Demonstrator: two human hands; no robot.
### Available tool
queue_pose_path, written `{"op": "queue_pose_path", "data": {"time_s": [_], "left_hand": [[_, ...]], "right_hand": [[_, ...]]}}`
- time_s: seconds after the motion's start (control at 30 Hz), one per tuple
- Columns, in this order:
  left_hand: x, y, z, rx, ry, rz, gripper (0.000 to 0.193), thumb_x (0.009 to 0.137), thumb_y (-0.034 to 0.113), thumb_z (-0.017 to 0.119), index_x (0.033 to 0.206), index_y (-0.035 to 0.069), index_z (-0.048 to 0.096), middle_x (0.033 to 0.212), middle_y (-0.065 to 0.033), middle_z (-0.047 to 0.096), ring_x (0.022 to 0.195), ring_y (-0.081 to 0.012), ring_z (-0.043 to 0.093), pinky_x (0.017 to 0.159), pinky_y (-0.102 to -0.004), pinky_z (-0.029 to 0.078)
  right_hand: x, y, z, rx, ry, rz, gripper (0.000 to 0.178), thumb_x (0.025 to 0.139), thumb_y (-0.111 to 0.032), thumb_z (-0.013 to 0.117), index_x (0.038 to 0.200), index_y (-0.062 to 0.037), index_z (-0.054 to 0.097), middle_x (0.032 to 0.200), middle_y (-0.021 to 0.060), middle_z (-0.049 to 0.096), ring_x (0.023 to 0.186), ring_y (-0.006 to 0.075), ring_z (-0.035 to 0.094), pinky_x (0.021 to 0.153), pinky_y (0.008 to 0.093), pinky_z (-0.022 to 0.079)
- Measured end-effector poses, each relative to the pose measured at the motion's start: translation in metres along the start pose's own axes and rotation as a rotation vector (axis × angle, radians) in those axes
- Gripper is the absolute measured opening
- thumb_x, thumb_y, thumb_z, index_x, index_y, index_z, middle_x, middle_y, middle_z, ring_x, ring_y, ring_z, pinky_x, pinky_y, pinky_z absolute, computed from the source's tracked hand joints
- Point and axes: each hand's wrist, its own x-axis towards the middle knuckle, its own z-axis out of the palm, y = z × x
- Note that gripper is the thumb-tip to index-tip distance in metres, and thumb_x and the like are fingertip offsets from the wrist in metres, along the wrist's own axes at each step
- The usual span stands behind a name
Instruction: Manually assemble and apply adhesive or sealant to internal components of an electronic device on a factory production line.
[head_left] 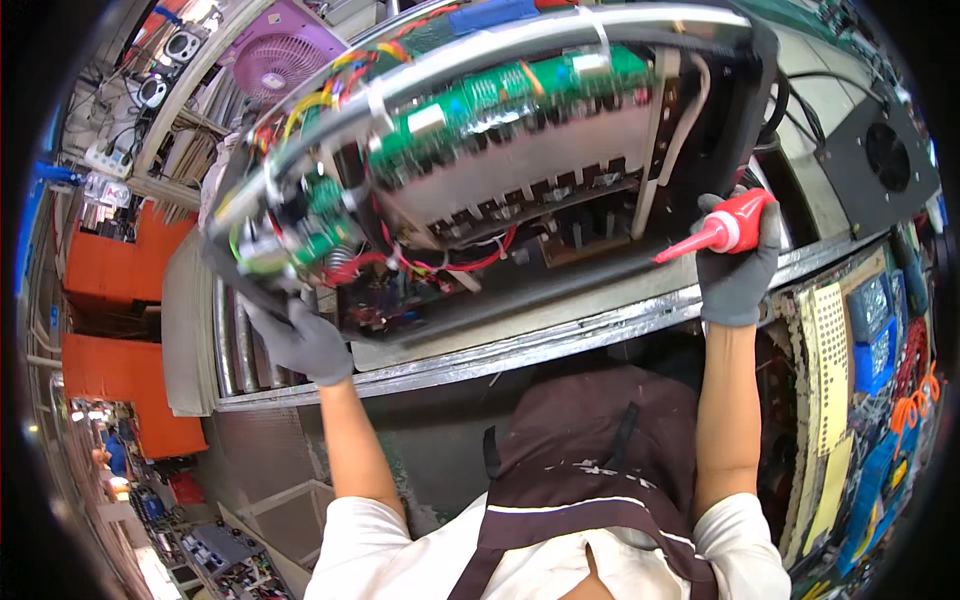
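Before me an open electronics unit (pixel 530 180) with a black frame, green circuit boards (pixel 510 95) and coloured wires sits tilted over the bench; parts of it are smeared by motion. My left hand (pixel 305 340), in a grey glove, grips the unit's near left corner, with its fingertips partly hidden there. In my right hand (pixel 745 265), also gloved in grey, is a red squeeze bottle (pixel 740 222). Its pointed red nozzle aims left, toward the frame's near edge. That hand is close beside the unit's right end; whether it touches the frame I cannot tell.
Metal rails (pixel 560 335) with rollers (pixel 235 340) run along the bench front. A black panel with a fan (pixel 885 160) lies at the right, above a rack with blue bins (pixel 875 355) and orange-handled tools (pixel 908 410). Orange crates (pixel 120 375) and a purple fan (pixel 280 55) stand left.
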Motion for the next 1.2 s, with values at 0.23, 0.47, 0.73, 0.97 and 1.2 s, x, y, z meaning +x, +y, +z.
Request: {"op": "queue_pose_path", "data": {"time_s": [0.23,0.47,0.73,0.97,1.2], "left_hand": [[-0.046,-0.004,-0.006,-0.01,-0.006,-0.003,0.061,0.08,-0.005,0.048,0.138,-0.01,0.031,0.13,-0.0259,0.048,0.116,-0.0314,0.052,0.1,-0.0356,0.038],[-0.046,-0.043,0.007,0.011,0.043,0.103,0.063,0.081,0.001,0.047,0.141,-0.005,0.03,0.134,-0.0246,0.044,0.115,-0.0318,0.051,0.097,-0.0375,0.041],[-0.047,-0.061,0.009,-0.036,0.101,0.132,0.086,0.088,0.06,0.047,0.136,-0.01,0.034,0.128,-0.0314,0.048,0.116,-0.0424,0.05,0.095,-0.0464,0.042],[-0.047,-0.054,0.007,0.054,0.1,0.148,0.064,0.081,0.016,0.056,0.137,-0.006,0.036,0.129,-0.0236,0.05,0.116,-0.0324,0.052,0.099,-0.0391,0.039],[-0.036,-0.022,-0.003,-0.023,0.062,0.145,0.069,0.07,-0.003,0.05,0.137,-0.006,0.036,0.122,-0.0252,0.053,0.11,-0.037,0.055,0.095,-0.039,0.041]], "right_hand": [[-0.04,0.011,-0.066,-0.073,-0.026,0.078,0.04,0.089,-0.038,0.058,0.109,-0.0043,0.054,0.095,0.0099,0.064,0.083,0.0199,0.062,0.072,0.0323,0.05],[-0.088,0.039,-0.052,-0.414,0.107,-0.057,0.035,0.089,-0.028,0.058,0.107,0.0016,0.051,0.096,0.0143,0.062,0.075,0.0183,0.061,0.066,0.0309,0.05],[-0.112,0.048,-0.032,-0.584,0.118,-0.203,0.042,0.081,-0.018,0.072,0.112,-0.0003,0.051,0.105,0.0097,0.061,0.093,0.013,0.056,0.083,0.0266,0.047],[-0.121,0.061,-0.033,-0.578,0.12,-0.165,0.033,0.091,-0.022,0.058,0.113,0.0013,0.05,0.104,0.0095,0.056,0.094,0.0172,0.056,0.083,0.0306,0.047],[-0.129,0.07,-0.023,-0.463,0.078,-0.107,0.036,0.094,-0.03,0.056,0.112,0.0011,0.052,0.102,0.0112,0.058,0.086,0.0197,0.059,0.068,0.0325,0.052]]}}
